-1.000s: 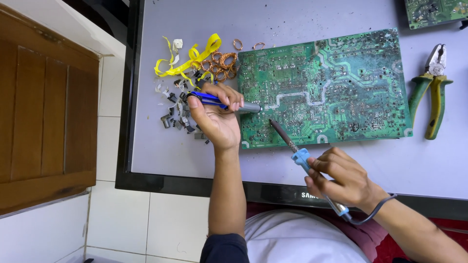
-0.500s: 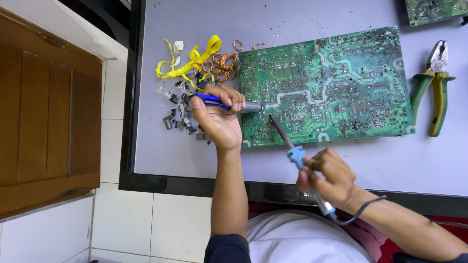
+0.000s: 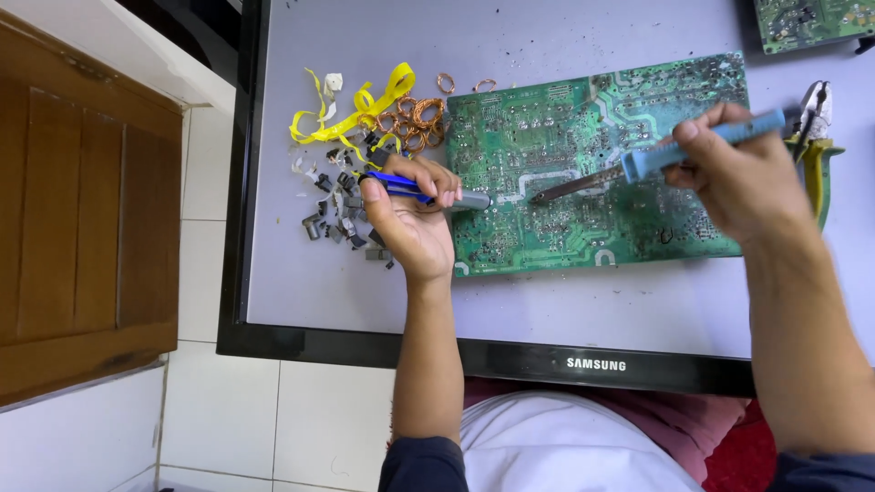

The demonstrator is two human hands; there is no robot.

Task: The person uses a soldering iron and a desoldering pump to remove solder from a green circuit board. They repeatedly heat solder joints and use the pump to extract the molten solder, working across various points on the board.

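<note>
On the pale screen of a flat monitor [image 3: 365, 301] lying face up, a green circuit board [image 3: 592, 155] is laid with its soldered side upward. At the board's left edge, the left hand [image 3: 410, 219] is clenched around a blue-handled tool [image 3: 401, 187], whose grey tip is pressed against the board's left margin. The hand itself rests partly on the screen and partly on the board's lower left corner.

Over the right half of the board, the right hand [image 3: 743, 178] is closed around the light blue handle of a soldering iron [image 3: 638, 169]. The iron is held slanted, with its dark metal tip brought down to the middle of the board, just right of the grey tip of the other tool. Whether the iron's tip actually touches the board cannot be told.

Left of the board, near the left hand, a scatter of small grey parts [image 3: 333, 223] is seen on the screen. Above these, yellow strips [image 3: 365, 105] and coils of copper wire [image 3: 419, 114] are heaped together, touching the board's upper left corner. At the right edge, partly hidden behind the right hand, pliers with yellow-green handles [image 3: 816, 137] are laid on the screen. A second green board [image 3: 807, 23] is partly visible at the top right corner. White tiles [image 3: 210, 419] and a wooden panel [image 3: 82, 210] are seen to the left of the monitor.
</note>
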